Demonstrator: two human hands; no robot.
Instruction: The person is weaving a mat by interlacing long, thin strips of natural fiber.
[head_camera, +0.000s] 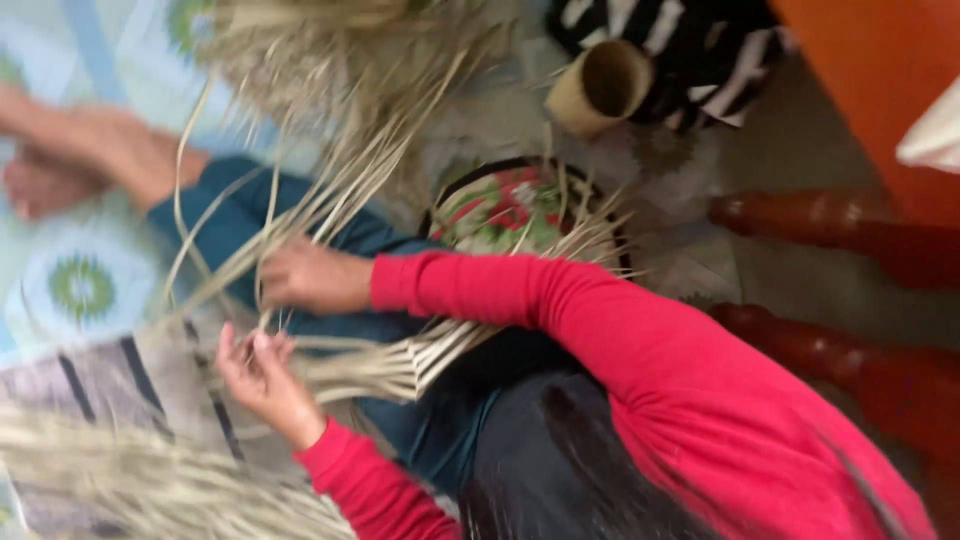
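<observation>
My right hand (310, 275) is closed on several long pale straw strips (340, 190) that fan up and away from it. Just below, my left hand (255, 365) pinches other strips next to a partly woven flat straw piece (400, 365) resting on my lap. Both arms are in red sleeves (560, 300). My legs in teal trousers (240, 215) stretch to the upper left and end in bare feet (60, 165). The picture is blurred, so the finger grips are not sharp.
Loose straw bundles lie at the top (330, 50) and bottom left (130, 480). A small woven cylinder (600, 85) sits by a black-and-white striped cloth (690, 40). A round red-and-green patterned item (500, 210), red turned furniture legs (830, 220) and a patterned floor mat (80, 285) surround me.
</observation>
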